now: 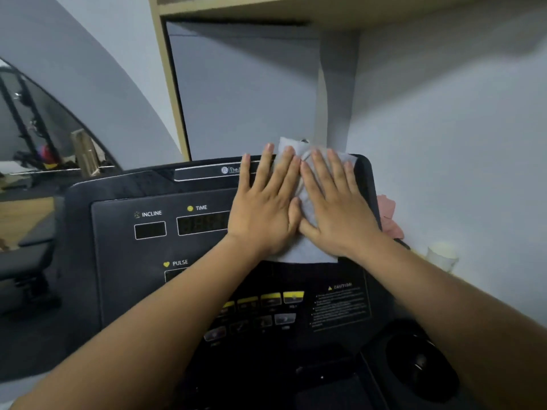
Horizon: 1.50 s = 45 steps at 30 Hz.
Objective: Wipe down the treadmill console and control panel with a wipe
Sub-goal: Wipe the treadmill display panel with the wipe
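Observation:
A pale grey wipe lies spread on the upper right part of the black treadmill console. My left hand and my right hand press flat on it side by side, fingers straight and pointing up toward the console's top edge. The wipe's top corner sticks up past the fingertips and its lower edge shows below both wrists. The INCLINE, TIME and PULSE displays lie to the left of my hands. Yellow and grey buttons of the control panel sit below my forearms, partly hidden.
A white wall runs close along the console's right side. A pink cloth and a pale cup sit between console and wall. A round cup holder is at the lower right. A wooden shelf frame stands behind the console.

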Motion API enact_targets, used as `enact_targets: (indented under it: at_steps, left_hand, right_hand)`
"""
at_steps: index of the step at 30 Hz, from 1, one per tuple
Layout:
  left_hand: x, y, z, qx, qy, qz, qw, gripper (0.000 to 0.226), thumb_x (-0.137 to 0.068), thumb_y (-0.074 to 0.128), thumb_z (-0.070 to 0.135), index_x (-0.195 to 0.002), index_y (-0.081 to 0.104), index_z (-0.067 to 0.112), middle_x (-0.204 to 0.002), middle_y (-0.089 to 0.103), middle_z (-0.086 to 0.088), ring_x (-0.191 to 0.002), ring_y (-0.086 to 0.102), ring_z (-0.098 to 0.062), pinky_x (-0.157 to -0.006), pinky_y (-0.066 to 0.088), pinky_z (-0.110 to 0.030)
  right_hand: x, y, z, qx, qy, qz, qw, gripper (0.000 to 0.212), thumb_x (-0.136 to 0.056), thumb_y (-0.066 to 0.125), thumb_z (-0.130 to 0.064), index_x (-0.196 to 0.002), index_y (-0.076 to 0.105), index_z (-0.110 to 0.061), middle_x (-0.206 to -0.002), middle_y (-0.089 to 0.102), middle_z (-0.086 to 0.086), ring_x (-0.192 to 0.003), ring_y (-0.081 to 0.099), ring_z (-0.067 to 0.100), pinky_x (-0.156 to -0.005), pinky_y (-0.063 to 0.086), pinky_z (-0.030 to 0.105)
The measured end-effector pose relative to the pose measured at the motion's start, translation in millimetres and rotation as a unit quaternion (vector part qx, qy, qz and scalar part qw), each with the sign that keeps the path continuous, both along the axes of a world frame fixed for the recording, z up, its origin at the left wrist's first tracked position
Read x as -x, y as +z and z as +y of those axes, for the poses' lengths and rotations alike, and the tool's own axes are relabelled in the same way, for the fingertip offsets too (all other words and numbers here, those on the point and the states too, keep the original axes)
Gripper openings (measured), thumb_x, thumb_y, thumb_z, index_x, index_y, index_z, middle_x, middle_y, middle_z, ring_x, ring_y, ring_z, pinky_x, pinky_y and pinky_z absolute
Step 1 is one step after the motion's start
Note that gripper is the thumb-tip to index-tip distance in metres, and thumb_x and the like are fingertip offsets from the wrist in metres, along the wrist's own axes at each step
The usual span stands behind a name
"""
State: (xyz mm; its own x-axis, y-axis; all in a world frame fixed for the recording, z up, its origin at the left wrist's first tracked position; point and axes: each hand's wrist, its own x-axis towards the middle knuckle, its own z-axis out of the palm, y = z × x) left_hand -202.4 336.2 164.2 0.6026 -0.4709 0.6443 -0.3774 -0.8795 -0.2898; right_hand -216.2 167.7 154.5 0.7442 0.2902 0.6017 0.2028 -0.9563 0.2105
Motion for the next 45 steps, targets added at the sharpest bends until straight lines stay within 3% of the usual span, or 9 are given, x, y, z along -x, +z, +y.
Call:
enact_targets:
  at_steps: [6,11,16,21,26,30,38,43,45]
  left_hand:
    - [19,-21,44,0.083,0.02,-0.006,0.996,0.064,-0.101,0.016,0.041,-0.158,0.013,0.011,-0.166,0.005,-0.01,-0.153,-0.003,-0.033,-0.121,0.001,-0.058]
    - [46,-63,78,0.088,0.036,-0.008,0.995,0.065,-0.099,0.023,0.041,-0.157,0.019,0.01,-0.165,0.01,-0.01,-0.153,0.003,-0.031,-0.12,0.008,-0.061]
    - [24,-23,103,0.117,0.086,-0.003,0.989,0.068,-0.098,0.017,0.042,-0.158,0.012,0.011,-0.166,0.005,-0.008,-0.153,-0.001,-0.029,-0.12,0.005,-0.06]
    - [14,6,143,0.144,0.103,-0.008,0.984,0.065,-0.099,0.008,0.041,-0.158,0.01,0.011,-0.166,0.006,-0.009,-0.153,-0.004,-0.029,-0.123,-0.001,-0.051]
    - [46,-44,166,0.166,0.109,-0.006,0.98,0.064,-0.101,0.011,0.04,-0.158,0.01,0.01,-0.166,0.001,-0.01,-0.153,-0.005,-0.028,-0.122,0.003,-0.055]
    - [66,-75,176,0.155,0.114,-0.003,0.981,0.065,-0.101,0.017,0.038,-0.157,0.013,0.007,-0.166,0.005,-0.012,-0.153,-0.001,-0.028,-0.122,0.005,-0.055]
    - [41,-14,213,0.171,0.173,-0.02,0.97,0.066,-0.099,0.017,0.04,-0.157,0.009,0.01,-0.166,0.004,-0.009,-0.153,-0.005,-0.029,-0.12,-0.004,-0.059]
    - [54,-25,220,0.234,0.013,-0.005,0.972,0.062,-0.1,0.026,0.029,-0.156,0.017,0.003,-0.165,0.009,-0.013,-0.153,0.002,-0.022,-0.124,0.004,-0.046]
    - [54,-33,222,0.237,0.005,-0.003,0.971,0.062,-0.101,0.024,0.032,-0.156,0.017,0.003,-0.165,0.008,-0.011,-0.154,0.002,-0.021,-0.124,0.005,-0.046]
  right_hand:
    - [10,-7,52,0.026,0.036,-0.008,0.999,0.073,-0.097,0.019,-0.049,-0.155,0.004,-0.008,-0.163,-0.004,0.019,-0.149,-0.01,0.038,-0.119,0.005,0.059]
    - [25,-34,77,0.059,0.1,-0.004,0.993,0.075,-0.096,0.028,-0.052,-0.155,0.01,-0.009,-0.163,0.001,0.018,-0.149,-0.007,0.037,-0.119,0.007,0.059]
    - [-5,12,105,0.094,0.103,-0.015,0.99,0.078,-0.096,0.022,-0.058,-0.156,0.003,-0.011,-0.164,-0.004,0.012,-0.15,-0.01,0.033,-0.12,0.003,0.055]
    - [-19,44,157,0.084,0.101,-0.01,0.991,0.074,-0.096,0.015,-0.057,-0.156,0.002,-0.015,-0.164,0.003,0.011,-0.15,-0.001,0.033,-0.12,-0.001,0.055]
    - [11,-2,182,0.095,0.15,-0.013,0.984,0.072,-0.098,0.019,-0.051,-0.155,-0.001,-0.01,-0.163,-0.006,0.017,-0.149,-0.012,0.036,-0.119,0.001,0.057]
    - [25,-29,188,0.11,0.191,-0.001,0.976,0.073,-0.098,0.023,-0.051,-0.155,0.005,-0.01,-0.163,-0.001,0.015,-0.149,-0.01,0.036,-0.12,0.002,0.055]
    - [-7,30,225,0.142,0.169,-0.025,0.975,0.078,-0.094,0.014,-0.058,-0.155,-0.006,-0.013,-0.164,-0.009,0.012,-0.149,-0.012,0.035,-0.119,-0.003,0.056]
    - [-9,39,260,0.179,0.172,-0.037,0.968,0.076,-0.094,0.019,-0.049,-0.154,-0.008,-0.011,-0.162,-0.016,0.016,-0.148,-0.016,0.037,-0.117,-0.004,0.058]
    - [-7,36,259,0.19,0.174,-0.048,0.965,0.075,-0.093,0.015,-0.046,-0.153,-0.01,-0.008,-0.161,-0.018,0.017,-0.147,-0.018,0.037,-0.117,-0.005,0.057]
